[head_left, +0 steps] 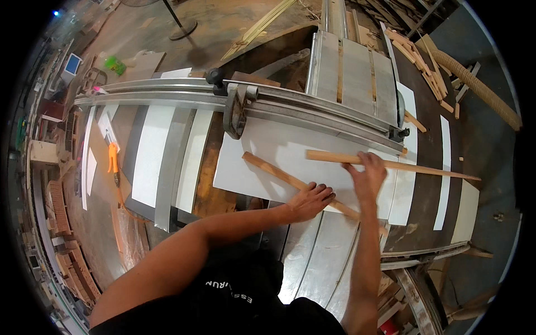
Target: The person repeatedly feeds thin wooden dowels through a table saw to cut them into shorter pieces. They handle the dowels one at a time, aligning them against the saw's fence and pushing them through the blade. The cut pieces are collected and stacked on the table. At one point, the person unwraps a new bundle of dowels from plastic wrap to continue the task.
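Observation:
My left hand (310, 201) lies across a short wooden strip (274, 171), its fingers curled over the wood. This strip slants over a white sheet (257, 137), and its near end passes under my right forearm. My right hand (368, 173) pinches a longer wooden strip (421, 168) between thumb and fingers. That strip runs from the white sheet out to the right, across the dark table, with its left end near the metal fence (324, 121). How far it is lifted off the surface I cannot tell.
A clamp-like metal stop (237, 110) with a black knob sits on the fence. An orange air gun (113, 159) lies at the left. Several wood pieces (421, 64) are heaped at the far right beside a ribbed hose (474, 84). Slotted metal panels (354, 72) stand beyond the fence.

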The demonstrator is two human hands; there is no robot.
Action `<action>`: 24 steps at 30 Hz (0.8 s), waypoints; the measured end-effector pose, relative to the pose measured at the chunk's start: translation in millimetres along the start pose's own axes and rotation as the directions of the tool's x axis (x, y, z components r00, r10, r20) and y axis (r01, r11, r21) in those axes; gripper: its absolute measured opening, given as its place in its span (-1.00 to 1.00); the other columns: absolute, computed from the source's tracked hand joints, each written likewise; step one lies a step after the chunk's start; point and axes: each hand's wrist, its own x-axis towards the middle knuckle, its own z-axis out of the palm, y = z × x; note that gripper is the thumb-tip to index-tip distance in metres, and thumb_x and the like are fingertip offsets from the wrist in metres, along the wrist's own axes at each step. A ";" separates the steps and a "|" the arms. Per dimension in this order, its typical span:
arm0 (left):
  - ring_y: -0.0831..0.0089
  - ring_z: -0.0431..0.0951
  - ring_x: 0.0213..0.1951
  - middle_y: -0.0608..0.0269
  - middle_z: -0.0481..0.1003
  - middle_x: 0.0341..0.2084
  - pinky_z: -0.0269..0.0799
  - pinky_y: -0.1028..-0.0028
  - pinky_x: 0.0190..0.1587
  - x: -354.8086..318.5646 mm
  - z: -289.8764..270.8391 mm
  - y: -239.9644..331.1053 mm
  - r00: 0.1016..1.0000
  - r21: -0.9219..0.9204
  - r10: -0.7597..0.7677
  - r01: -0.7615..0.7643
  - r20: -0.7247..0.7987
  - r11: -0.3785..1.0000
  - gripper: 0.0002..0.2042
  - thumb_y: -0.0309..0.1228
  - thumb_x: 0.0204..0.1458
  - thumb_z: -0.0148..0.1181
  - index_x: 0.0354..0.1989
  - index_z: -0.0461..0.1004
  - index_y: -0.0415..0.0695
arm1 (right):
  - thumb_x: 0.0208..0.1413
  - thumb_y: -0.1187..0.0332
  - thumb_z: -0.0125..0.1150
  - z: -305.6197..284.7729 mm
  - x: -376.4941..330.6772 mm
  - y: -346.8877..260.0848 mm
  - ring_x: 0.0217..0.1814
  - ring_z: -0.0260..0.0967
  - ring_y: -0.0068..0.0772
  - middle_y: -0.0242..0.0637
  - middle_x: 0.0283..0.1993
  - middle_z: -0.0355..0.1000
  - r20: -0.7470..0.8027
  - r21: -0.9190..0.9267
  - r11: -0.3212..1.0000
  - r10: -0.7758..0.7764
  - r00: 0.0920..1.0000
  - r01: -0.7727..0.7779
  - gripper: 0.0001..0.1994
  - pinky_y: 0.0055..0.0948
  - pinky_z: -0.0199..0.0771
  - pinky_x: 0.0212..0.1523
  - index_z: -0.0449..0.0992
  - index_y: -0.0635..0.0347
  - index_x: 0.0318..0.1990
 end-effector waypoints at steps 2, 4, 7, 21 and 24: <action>0.22 0.40 0.08 0.16 0.42 -0.06 0.28 0.23 0.11 -5.5 -12.0 7.0 0.998 -0.138 -0.025 0.017 -0.050 0.990 -0.63 -0.39 0.01 0.22 0.03 0.49 -0.17 | -0.15 -0.13 0.50 24.4 0.1 -41.0 0.27 0.29 -0.20 -0.33 0.11 0.47 0.069 -0.082 0.994 0.072 0.995 -0.066 -0.40 0.15 0.13 0.26 0.65 -0.01 0.03; 0.16 0.39 0.11 0.11 0.42 -0.02 0.28 0.17 0.14 -10.3 -25.6 2.2 0.998 -0.223 -0.057 0.054 -0.011 0.973 -0.57 -0.40 -0.05 0.29 0.05 0.48 -0.19 | -0.08 -0.12 0.45 50.9 2.4 -62.8 0.28 0.29 -0.19 -0.32 0.12 0.46 0.092 -0.053 0.996 0.077 0.993 -0.072 -0.44 0.19 0.12 0.26 0.64 0.00 0.02; 0.06 0.35 0.19 0.02 0.40 0.09 0.26 0.07 0.21 -11.3 -39.0 -36.2 0.989 -0.212 -0.146 0.148 0.025 0.966 -0.42 -0.36 -0.10 0.37 0.17 0.40 -0.18 | 0.04 0.00 0.38 81.7 5.8 -66.8 0.26 0.31 -0.10 -0.24 0.08 0.47 0.015 0.154 0.988 0.020 1.000 -0.022 -0.58 0.11 0.16 0.28 0.66 0.07 -0.05; 0.10 0.25 0.24 0.06 0.29 0.17 0.02 0.03 0.27 79.6 -53.9 -146.3 0.961 0.199 -0.221 0.252 -0.167 0.947 -0.18 -0.13 -0.12 0.51 0.34 0.26 -0.08 | 0.11 0.35 0.34 -32.8 5.4 258.3 0.38 0.27 0.09 0.05 0.36 0.28 -0.047 -0.091 0.983 0.156 0.987 -0.160 -0.44 -0.12 0.31 0.37 0.42 0.15 0.30; 0.12 0.26 0.22 0.06 0.30 0.14 0.00 0.02 0.28 78.3 -57.8 -145.1 0.943 0.185 -0.307 0.327 -0.129 0.927 -0.22 -0.15 -0.12 0.50 0.31 0.29 -0.07 | 0.13 0.22 0.41 -33.2 24.1 319.1 0.47 0.20 -0.01 -0.04 0.39 0.31 0.094 -0.196 0.946 0.281 0.955 -0.259 -0.38 -0.18 0.22 0.45 0.39 0.19 0.33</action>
